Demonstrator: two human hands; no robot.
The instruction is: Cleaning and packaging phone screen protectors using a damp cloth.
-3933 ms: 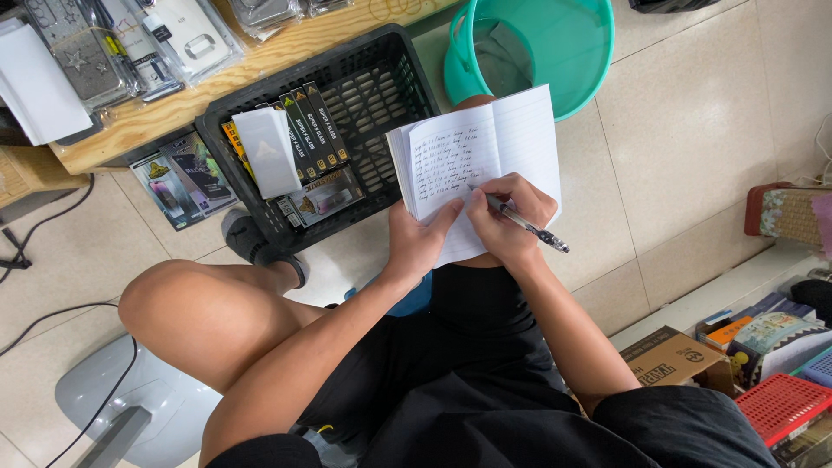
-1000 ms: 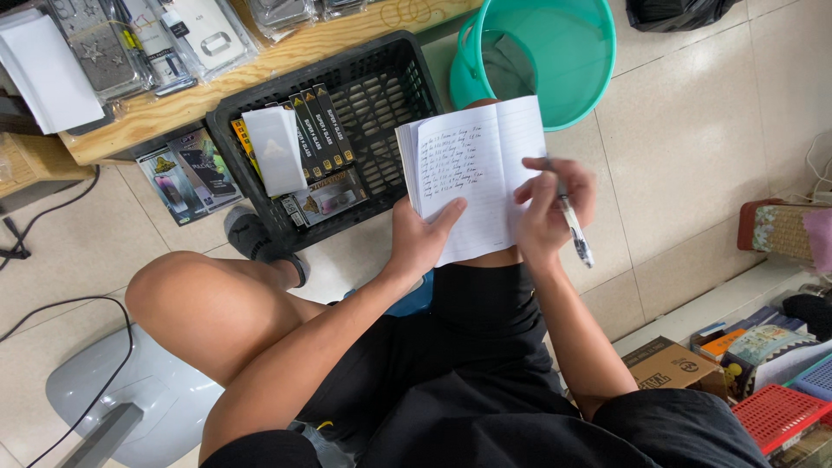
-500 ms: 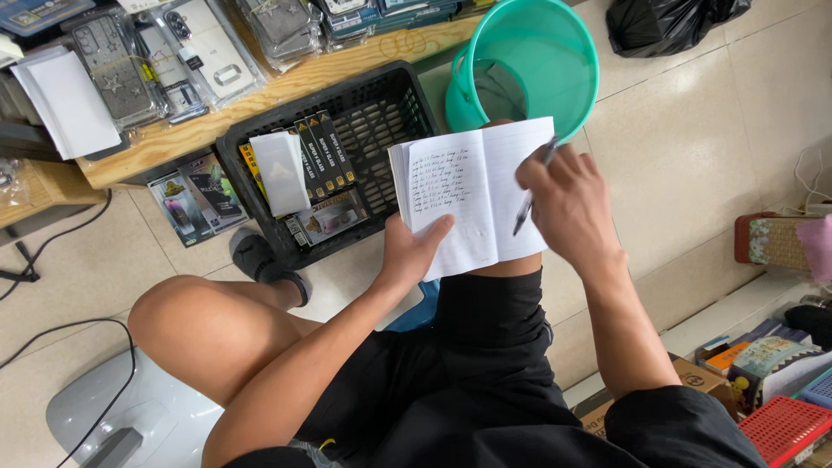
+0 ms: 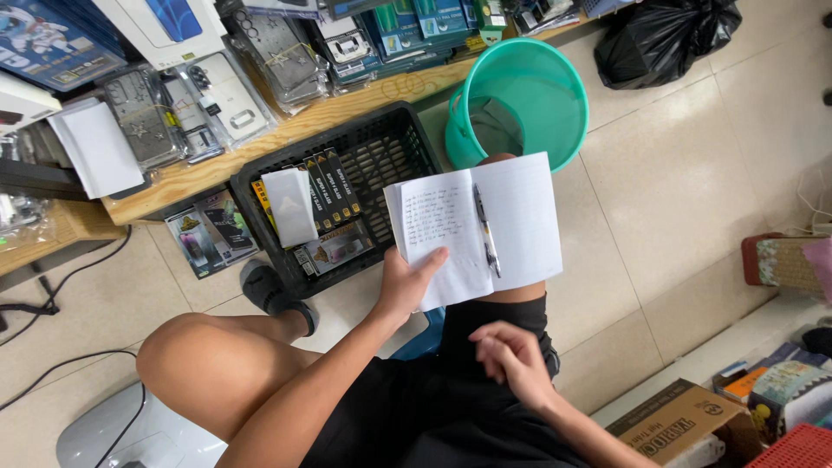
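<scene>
The left hand [image 4: 406, 286] holds an open white lined notebook [image 4: 472, 227] propped on the knee, thumb across its handwritten left page. A silver pen [image 4: 486, 230] lies in the notebook's centre fold. The right hand [image 4: 511, 357] rests empty above the lap, apart from the notebook. A black plastic crate [image 4: 381, 147] and a teal plastic bucket [image 4: 555, 95] stand on the tiled floor beyond.

1 head-worn camera looks steeply down from close above the seated person's lap, taking in the open white lined notebook [image 4: 475, 227], the tiled floor [image 4: 676, 199] and the low wooden shelf [image 4: 260, 143] ahead.

Bare tile floor [image 4: 693, 199] right of notebook [image 4: 472, 227], black crate [image 4: 347, 195] crowding left
</scene>
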